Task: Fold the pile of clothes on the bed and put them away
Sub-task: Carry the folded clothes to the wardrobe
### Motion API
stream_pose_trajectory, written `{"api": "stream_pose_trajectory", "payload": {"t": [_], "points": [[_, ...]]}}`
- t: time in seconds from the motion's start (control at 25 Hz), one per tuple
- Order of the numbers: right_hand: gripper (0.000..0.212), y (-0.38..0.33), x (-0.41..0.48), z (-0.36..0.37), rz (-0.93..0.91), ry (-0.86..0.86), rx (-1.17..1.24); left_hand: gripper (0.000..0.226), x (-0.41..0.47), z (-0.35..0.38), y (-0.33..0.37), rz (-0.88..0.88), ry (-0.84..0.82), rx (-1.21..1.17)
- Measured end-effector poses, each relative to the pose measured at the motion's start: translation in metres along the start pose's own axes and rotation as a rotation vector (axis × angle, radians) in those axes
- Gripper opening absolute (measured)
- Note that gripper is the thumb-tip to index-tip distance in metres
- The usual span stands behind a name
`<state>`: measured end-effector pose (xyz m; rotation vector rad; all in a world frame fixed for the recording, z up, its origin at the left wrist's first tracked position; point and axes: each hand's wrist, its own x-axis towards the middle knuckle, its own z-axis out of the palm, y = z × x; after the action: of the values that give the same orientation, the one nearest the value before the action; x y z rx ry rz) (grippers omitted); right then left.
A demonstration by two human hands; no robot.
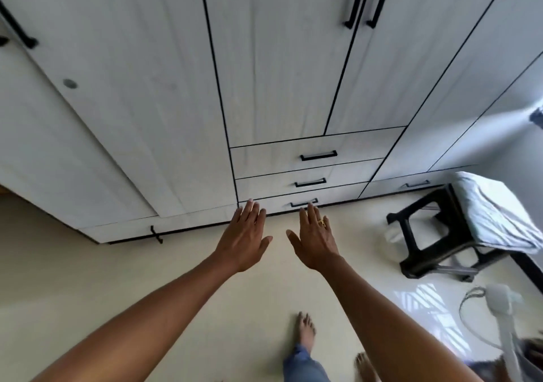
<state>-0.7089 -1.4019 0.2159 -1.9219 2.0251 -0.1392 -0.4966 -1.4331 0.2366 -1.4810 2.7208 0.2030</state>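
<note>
Both arms are stretched out in front toward a big white wardrobe, and both hands are empty with fingers spread flat, palms down, nothing gripped in either. The left hand and right hand sit side by side with a small gap between the thumbs, and there's a gold ring on one finger of the right one. Just past the fingertips is a stack of three shut drawers with black handles, and the bottom drawer lines up right behind the tips of both hands, though I can't tell if anything's actually touching it. Off to the right of the right hand there's a black stool with folded pale cloth lying on top of it. No bed or clothes pile in view from here. Below the hands, bare feet on a cream floor.
</note>
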Motion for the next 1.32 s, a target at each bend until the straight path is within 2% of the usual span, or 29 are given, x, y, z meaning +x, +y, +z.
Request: {"api": "stream_pose_trajectory", "payload": {"t": [0.28,0.44,0.52,0.64,0.76,1.0,1.12,1.32], "points": [[0.078,0.119,0.116,-0.058,-0.047,-0.098,-0.044,0.085,0.148,-0.005,0.048,-0.103,-0.011,-0.102],[0.077,0.167,0.180,-0.081,-0.024,-0.109,-0.033,0.090,0.214,-0.004,0.056,-0.099,-0.042,-0.119],[0.076,0.185,0.213,-0.085,-0.024,-0.127,-0.039,0.085,0.245,-0.001,0.056,-0.100,-0.068,-0.118],[0.075,0.203,0.255,-0.090,0.003,-0.188,-0.053,0.073,0.296,0.010,0.050,-0.078,-0.144,-0.159],[0.074,0.219,0.288,-0.093,-0.014,-0.220,-0.067,0.072,0.347,0.021,0.045,-0.050,-0.166,-0.143],[0.079,0.251,0.352,-0.081,-0.104,-0.413,-0.071,0.071,0.422,0.031,0.051,-0.059,-0.240,-0.122],[0.080,0.256,0.387,-0.076,-0.181,-0.496,-0.065,0.073,0.448,0.042,0.056,-0.147,-0.288,-0.135],[0.082,0.275,0.434,-0.063,-0.186,-0.629,-0.135,0.074,0.487,0.073,0.068,-0.265,-0.385,-0.168]]}}
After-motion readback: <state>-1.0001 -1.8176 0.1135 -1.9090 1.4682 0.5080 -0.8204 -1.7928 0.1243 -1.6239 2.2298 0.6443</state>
